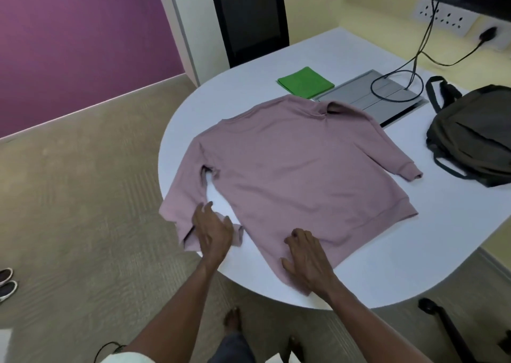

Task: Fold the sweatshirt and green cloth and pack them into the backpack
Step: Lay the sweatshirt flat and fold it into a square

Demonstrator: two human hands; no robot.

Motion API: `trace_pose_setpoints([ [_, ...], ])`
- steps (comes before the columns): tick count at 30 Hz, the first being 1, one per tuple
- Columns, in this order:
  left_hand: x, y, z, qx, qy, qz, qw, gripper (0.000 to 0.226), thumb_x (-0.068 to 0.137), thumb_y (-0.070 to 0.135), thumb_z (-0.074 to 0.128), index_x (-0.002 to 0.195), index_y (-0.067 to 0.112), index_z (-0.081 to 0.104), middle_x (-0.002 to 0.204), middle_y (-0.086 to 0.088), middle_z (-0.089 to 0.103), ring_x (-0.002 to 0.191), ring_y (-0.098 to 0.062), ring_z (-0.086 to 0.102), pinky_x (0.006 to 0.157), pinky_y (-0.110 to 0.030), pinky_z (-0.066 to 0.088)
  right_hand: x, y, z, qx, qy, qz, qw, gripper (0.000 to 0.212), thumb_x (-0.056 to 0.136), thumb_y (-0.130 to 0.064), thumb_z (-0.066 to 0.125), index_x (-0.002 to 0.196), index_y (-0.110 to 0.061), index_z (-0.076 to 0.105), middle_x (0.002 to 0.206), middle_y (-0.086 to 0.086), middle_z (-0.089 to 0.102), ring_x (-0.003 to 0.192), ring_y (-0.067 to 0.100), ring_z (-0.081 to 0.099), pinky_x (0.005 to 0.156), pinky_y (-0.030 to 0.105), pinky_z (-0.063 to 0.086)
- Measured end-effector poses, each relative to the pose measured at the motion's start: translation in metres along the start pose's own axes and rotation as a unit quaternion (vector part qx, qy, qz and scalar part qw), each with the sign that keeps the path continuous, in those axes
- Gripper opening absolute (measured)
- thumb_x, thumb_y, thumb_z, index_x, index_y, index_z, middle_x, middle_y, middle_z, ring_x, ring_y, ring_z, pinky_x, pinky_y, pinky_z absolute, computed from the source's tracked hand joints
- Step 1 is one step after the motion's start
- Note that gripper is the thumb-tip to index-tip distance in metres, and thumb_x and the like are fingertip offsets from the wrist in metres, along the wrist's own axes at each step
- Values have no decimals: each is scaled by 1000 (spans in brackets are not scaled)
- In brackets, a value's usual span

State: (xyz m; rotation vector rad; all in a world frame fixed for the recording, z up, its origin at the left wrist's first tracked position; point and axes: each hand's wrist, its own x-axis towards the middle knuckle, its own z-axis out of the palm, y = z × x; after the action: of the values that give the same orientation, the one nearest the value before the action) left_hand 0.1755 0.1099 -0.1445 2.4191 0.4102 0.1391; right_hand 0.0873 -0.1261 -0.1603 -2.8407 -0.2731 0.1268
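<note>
Left hand [213, 231] presses flat on the mauve sweatshirt [290, 169] sleeve cuff, right hand [305, 257] flat on its hem; neither grip clenched. Smooth wrinkles outward before folding.

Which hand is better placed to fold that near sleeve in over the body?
Left. The left hand already rests on the mauve sweatshirt's near sleeve cuff; the right hand lies flat on the hem.
</note>
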Motion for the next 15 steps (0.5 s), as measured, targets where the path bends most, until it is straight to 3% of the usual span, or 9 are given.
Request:
trace_pose_setpoints([
  [5,31,-45,-32,-86,89,-168,978,55,91,17,63,136,-7,43,141,-31,41,133,-45,35,111,-49,26,5,-23,24,-8,-26,37,999,37,72,-38,62,98,-14,51,96,12,58,79,30,56,63,35,45],
  [9,76,-79,-46,-219,72,-337,913,58,100,26,53,144,-6,34,143,-33,42,131,-46,43,107,-49,37,6,-31,42,12,-70,82,994,62,53,-28,86,98,-14,45,88,10,57,68,28,57,50,31,42],
  [13,110,-113,-46,-285,2,-374,883,75,91,39,65,150,8,30,143,-22,47,120,-42,55,99,-54,49,7,-40,42,-16,-38,78,996,51,51,-20,78,95,-13,52,86,7,51,69,24,49,49,31,35],
  [15,125,-124,-46,-300,-33,-356,885,56,89,33,70,132,4,50,128,-19,57,100,-35,63,86,-46,55,4,-47,43,-41,-13,88,995,45,49,-17,67,93,-12,58,85,6,49,70,24,45,54,32,31],
])
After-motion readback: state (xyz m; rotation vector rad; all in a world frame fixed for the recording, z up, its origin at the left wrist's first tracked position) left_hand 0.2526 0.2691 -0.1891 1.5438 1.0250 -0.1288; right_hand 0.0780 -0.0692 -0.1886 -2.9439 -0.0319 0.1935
